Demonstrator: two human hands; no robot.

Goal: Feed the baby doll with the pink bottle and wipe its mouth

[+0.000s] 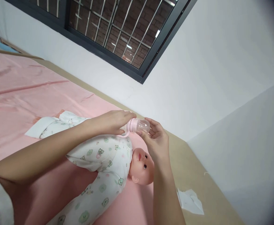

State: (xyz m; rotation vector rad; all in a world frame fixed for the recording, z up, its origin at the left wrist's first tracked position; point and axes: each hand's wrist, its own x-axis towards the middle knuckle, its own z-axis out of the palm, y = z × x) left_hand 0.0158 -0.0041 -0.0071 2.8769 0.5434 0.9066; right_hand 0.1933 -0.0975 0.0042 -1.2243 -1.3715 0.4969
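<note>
A baby bottle (133, 125) with a pink collar, pink handle and clear dome cap lies sideways in the air above a baby doll (109, 153). My left hand (114, 121) is wrapped round the bottle's body, which it mostly hides. The fingers and thumb of my right hand (156, 133) close round the clear cap (143, 125) at the other end. Below my hands, the doll lies on its back in a white suit printed with green and pink animals. Its head is partly covered by my right forearm.
A pink sheet (17, 93) lies under the doll, over a tan mattress (186, 162). White tissue (190, 201) rests on the mattress at the right. Beyond the bed stand a white wall (198, 68) and a dark-framed window (104, 50) with bars.
</note>
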